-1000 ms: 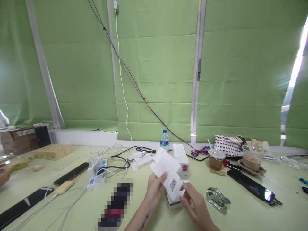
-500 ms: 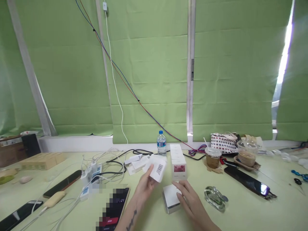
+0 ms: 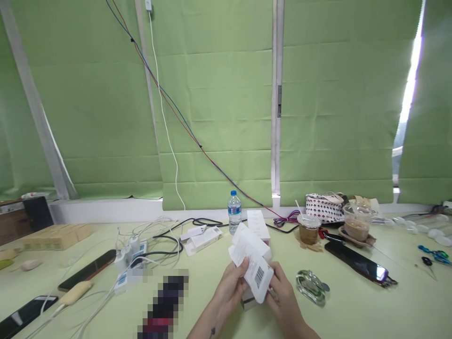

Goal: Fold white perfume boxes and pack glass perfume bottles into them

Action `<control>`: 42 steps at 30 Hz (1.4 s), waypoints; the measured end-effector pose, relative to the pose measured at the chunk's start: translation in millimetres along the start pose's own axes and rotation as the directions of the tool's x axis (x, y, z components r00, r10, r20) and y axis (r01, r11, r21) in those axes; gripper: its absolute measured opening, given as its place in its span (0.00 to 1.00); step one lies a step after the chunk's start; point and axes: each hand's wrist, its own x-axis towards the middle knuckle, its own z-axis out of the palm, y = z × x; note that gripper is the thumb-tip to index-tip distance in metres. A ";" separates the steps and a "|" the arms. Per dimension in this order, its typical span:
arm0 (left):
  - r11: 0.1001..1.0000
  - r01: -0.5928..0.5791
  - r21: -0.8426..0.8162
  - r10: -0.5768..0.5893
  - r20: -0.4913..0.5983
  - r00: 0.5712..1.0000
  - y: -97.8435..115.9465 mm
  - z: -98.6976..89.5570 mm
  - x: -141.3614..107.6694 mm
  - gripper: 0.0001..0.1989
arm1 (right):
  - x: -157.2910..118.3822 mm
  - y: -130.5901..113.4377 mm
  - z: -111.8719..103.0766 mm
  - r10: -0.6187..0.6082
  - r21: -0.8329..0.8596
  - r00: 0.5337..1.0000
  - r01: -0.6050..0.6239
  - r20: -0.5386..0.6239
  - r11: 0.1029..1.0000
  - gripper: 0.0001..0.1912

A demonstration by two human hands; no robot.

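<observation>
A white small carton (image 3: 252, 266) with a barcode near one end is held tilted in front of me, its flaps spread at the far end. My left hand (image 3: 233, 282) grips its left edge, thumb on top. My right hand (image 3: 282, 296) has closed on its right edge, with some fingertips hidden behind the card. Beneath the carton, mostly covered, a white box (image 3: 249, 303) with a grey side lies on the table. Just behind stands a long row of white boxes (image 3: 257, 225), its front end hidden by the carton.
White cartons (image 3: 203, 240) lie at the back left of my hands, and a water bottle (image 3: 234, 214) stands behind. Cables and chargers (image 3: 130, 254) spread left near phones (image 3: 88, 270). Right are a glass ashtray-like object (image 3: 310, 286), a drink cup (image 3: 308, 230) and a black long case (image 3: 358, 263).
My left hand has brought the carton right and nearer, over the white box. My right hand has left the box and taken the carton's right edge. The view has shifted slightly.
</observation>
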 end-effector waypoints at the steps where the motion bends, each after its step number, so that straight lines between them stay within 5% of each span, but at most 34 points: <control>1: 1.000 -0.010 -0.016 0.010 0.000 1.000 1.6 0.0 0.0 0.15 | 0.6 -1.1 -0.1 -0.077 -0.047 0.997 0.078 0.018 0.996 0.17; 5: 0.997 -0.059 -0.040 0.053 -0.144 0.988 10.1 -2.8 2.5 0.10 | 6.6 -7.8 -0.4 -0.307 -0.183 0.926 0.349 0.221 0.919 0.16; 9: 0.984 -0.177 -0.019 0.163 -0.296 0.941 29.0 -13.8 17.7 0.05 | 10.3 -7.6 -4.9 -0.334 -0.256 0.877 0.431 0.346 0.866 0.25; 13: 0.949 -0.313 0.032 0.294 -0.443 0.847 65.1 -33.7 48.1 0.09 | 8.2 3.0 -18.7 -0.197 -0.367 0.924 0.317 0.328 0.875 0.19; 16: 0.948 -0.298 0.108 0.312 -0.480 0.819 82.0 -48.8 63.8 0.08 | 6.4 10.3 -28.7 -0.033 -0.432 0.938 0.190 0.345 0.882 0.12; 20: 0.923 -0.247 0.295 0.354 -0.399 0.846 63.9 -53.7 54.4 0.11 | 6.8 11.5 -32.7 0.038 -0.458 0.876 0.214 0.481 0.863 0.10; 25: 0.812 -0.212 0.544 0.271 -0.030 0.962 21.5 -34.8 16.3 0.25 | 6.8 6.5 -35.4 0.076 -0.458 0.809 0.250 0.582 0.853 0.11; 27: 0.631 -0.232 0.740 0.164 0.165 0.973 13.2 -26.7 4.4 0.31 | 5.5 5.3 -37.6 0.076 -0.445 0.770 0.282 0.634 0.850 0.10; 30: 0.317 -0.310 0.896 0.081 0.300 0.950 9.9 -20.9 -2.1 0.27 | 3.8 5.9 -37.7 0.082 -0.440 0.738 0.305 0.669 0.844 0.10; 34: 0.341 -0.322 0.883 0.150 0.287 0.946 15.5 -26.5 8.4 0.09 | 2.6 15.4 -30.1 0.160 -0.539 0.799 0.228 0.580 0.811 0.21; 38: 0.378 -0.229 0.897 0.224 0.152 0.963 24.8 -43.4 22.9 0.15 | -0.5 30.0 -20.3 0.204 -0.542 0.831 0.134 0.517 0.830 0.30; 42: 0.322 -0.186 0.928 0.361 0.062 0.930 30.7 -53.3 22.9 0.03 | -1.2 32.2 -13.7 0.259 -0.540 0.790 0.105 0.555 0.835 0.20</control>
